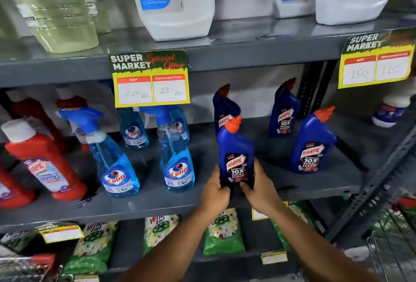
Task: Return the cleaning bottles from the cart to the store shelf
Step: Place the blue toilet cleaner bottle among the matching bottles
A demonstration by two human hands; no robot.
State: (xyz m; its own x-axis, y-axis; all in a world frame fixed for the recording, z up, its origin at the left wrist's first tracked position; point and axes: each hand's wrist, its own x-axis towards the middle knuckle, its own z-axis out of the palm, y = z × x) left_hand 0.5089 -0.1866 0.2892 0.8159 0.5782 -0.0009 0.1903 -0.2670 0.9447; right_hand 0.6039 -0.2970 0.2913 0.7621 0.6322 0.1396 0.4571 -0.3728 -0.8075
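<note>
A grey metal store shelf (157, 202) is filling the view, with big white jugs (175, 4) standing on the tier above and green packets (222, 232) lying on the tier below. Along the middle tier, red bottles (42, 160) are standing at the left, blue spray bottles (175, 157) are sitting under a yellow price tag (152, 78), and three dark blue Harpic bottles are standing toward the right: one at the back (225, 108), one further right at the back (284, 115), and one nearer the front (313, 144). A fourth blue Harpic bottle (236, 155) is being held upright at the front edge of this tier, just in front of the back one, its label facing out and its orange cap pointing up and right. The left hand (213, 193) is wrapping the bottle's lower left side and the right hand (261, 189) is gripping its lower right side, both closed around the base; whether the base is already touching the shelf cannot be told, since the fingers are covering it. This looks like the placing step for one bottle. The next move is probably calling for settling the base flat, squaring it in line with its neighbours, then letting go without tipping it. A wire cart (391, 250) is showing at the lower right edge; what it is carrying is too blurred to tell.
</note>
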